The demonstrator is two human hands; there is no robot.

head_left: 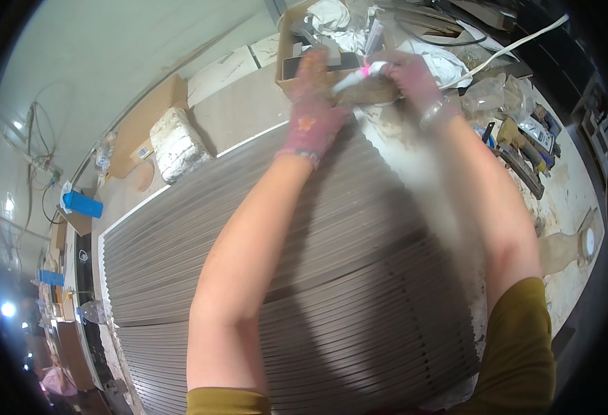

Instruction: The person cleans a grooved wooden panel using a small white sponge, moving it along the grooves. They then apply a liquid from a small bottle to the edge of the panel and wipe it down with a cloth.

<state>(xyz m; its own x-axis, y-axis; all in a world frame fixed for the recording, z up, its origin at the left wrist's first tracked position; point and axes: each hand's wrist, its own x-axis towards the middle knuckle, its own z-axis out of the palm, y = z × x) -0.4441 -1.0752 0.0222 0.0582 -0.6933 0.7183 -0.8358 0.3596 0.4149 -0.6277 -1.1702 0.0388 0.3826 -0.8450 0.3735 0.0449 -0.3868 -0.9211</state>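
Observation:
Both of my hands wear thin pink gloves and reach to the far side of the work surface. My right hand [415,79] is closed around one end of a slim white tube with a pink band [351,80]; its narrow, translucent end points toward my left hand. My left hand [312,121] has its fingers stretched out and thumb apart, beside a cardboard box [287,52]. Motion blurs both hands somewhat. Below my forearms lie rows of long, narrow grey-brown strips [249,207], packed side by side in two blocks.
A white wrapped bundle [179,145] lies beyond the strips on the left, near a cardboard sheet [141,128]. Hand tools [522,149], clear plastic bags [498,97] and a clear bottle with a white cap [567,247] are on the right. A white cable [511,48] crosses the upper right.

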